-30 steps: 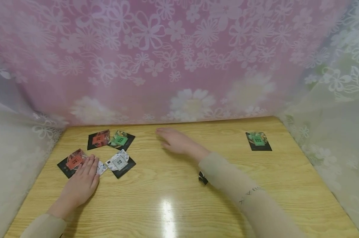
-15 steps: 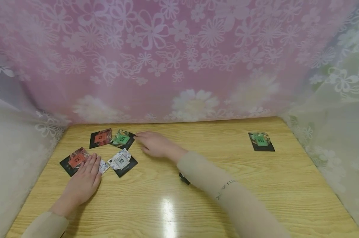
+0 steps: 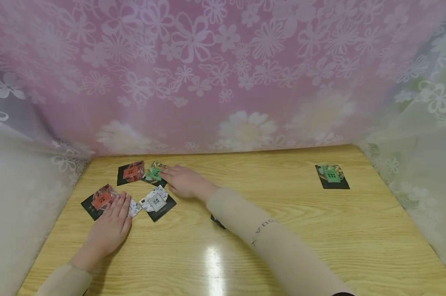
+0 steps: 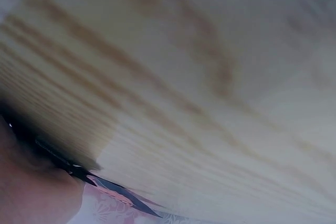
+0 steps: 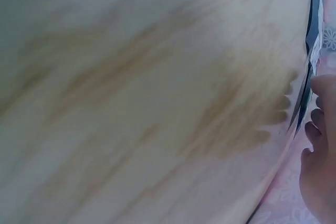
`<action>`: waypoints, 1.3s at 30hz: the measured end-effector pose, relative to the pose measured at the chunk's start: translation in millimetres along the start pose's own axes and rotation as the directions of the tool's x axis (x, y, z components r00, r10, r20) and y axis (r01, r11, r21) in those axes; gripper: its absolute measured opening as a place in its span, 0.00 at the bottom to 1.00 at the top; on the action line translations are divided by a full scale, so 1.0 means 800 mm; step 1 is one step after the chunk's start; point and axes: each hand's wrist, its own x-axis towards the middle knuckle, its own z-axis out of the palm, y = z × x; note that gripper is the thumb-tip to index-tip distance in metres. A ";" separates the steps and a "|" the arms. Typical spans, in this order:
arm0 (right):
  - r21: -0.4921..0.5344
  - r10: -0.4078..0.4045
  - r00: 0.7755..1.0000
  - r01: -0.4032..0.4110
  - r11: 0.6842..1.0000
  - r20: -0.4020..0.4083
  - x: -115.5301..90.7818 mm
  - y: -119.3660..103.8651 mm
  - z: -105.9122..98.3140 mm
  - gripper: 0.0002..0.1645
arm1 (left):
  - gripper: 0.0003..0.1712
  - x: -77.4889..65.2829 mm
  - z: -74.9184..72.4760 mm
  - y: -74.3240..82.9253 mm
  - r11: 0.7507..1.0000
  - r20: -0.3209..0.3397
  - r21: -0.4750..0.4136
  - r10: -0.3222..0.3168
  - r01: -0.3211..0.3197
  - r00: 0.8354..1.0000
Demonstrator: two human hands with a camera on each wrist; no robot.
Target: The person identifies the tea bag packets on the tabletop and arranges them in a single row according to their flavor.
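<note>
My left hand [image 3: 112,226] lies flat, fingers straight and close together, over the front red packet [image 3: 99,201] and a half-covered white packet [image 3: 135,208] on the wooden table [image 3: 300,238]. My right hand [image 3: 184,181] reaches across, fingers stretched over the left green packet [image 3: 152,174] — pressing or just hovering, I can't quite tell. Beside that sits the back red packet [image 3: 130,172], a second white packet [image 3: 158,203] lies between my hands, and the right green packet [image 3: 332,176] rests well apart.
</note>
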 end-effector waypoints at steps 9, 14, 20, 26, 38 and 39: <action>0.009 0.039 0.998 -0.040 0.999 0.056 -0.009 0.011 0.005 0.36 | 0.39 0.003 -0.001 0.002 1.000 -0.014 -0.007 0.016 -0.016 1.000; 0.003 0.046 0.998 -0.046 0.999 0.053 -0.032 0.021 0.003 0.36 | 0.39 0.003 -0.001 0.003 1.000 -0.040 0.010 0.030 -0.030 0.999; -0.007 0.048 0.996 -0.047 0.999 0.073 -0.062 0.024 -0.001 0.38 | 0.39 0.002 0.000 0.000 1.000 -0.043 0.006 0.024 -0.023 0.999; -0.036 0.047 0.998 -0.045 0.998 0.050 -0.078 0.027 0.000 0.38 | 0.39 0.002 0.000 -0.005 1.000 -0.011 0.001 0.011 -0.011 1.000; -0.032 -0.027 0.999 0.026 0.999 -0.036 -0.051 0.031 0.001 0.36 | 0.39 -0.001 0.000 -0.003 1.000 -0.020 -0.009 0.020 -0.020 1.000; -0.030 -0.030 0.999 0.029 0.999 -0.032 -0.048 0.032 0.001 0.36 | 0.39 -0.001 0.000 -0.003 1.000 -0.023 -0.005 0.020 -0.020 1.000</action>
